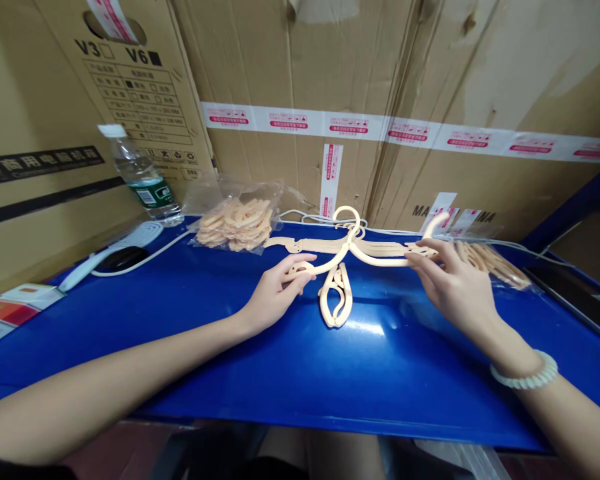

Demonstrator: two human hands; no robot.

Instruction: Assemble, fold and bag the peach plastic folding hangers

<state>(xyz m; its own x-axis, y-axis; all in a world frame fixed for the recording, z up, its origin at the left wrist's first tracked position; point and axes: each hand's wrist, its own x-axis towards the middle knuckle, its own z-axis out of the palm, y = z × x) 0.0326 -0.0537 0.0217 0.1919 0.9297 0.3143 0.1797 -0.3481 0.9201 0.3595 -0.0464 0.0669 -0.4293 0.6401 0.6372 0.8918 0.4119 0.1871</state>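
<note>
A cream plastic folding clothes hanger (333,265) is held spread out above the table, its hook pointing up. My left hand (277,293) pinches the tip of its left arm between thumb and fingers. My right hand (453,283) grips the right arm near its end, where a curved piece (436,225) sticks up; fingers hide part of the joint. Just below the hanger's middle is a cream looped piece (336,307); whether it touches the hanger I cannot tell. Behind lie several stacked cream hangers (380,248) with their hooks together.
A clear bag of cream parts (235,225) sits at the back left, near a water bottle (147,183) and a white brush (110,253). More bagged parts (495,263) and a dark phone-like device (575,300) lie right. Cardboard boxes (290,167) wall the blue table (220,387); a white cable runs along its back.
</note>
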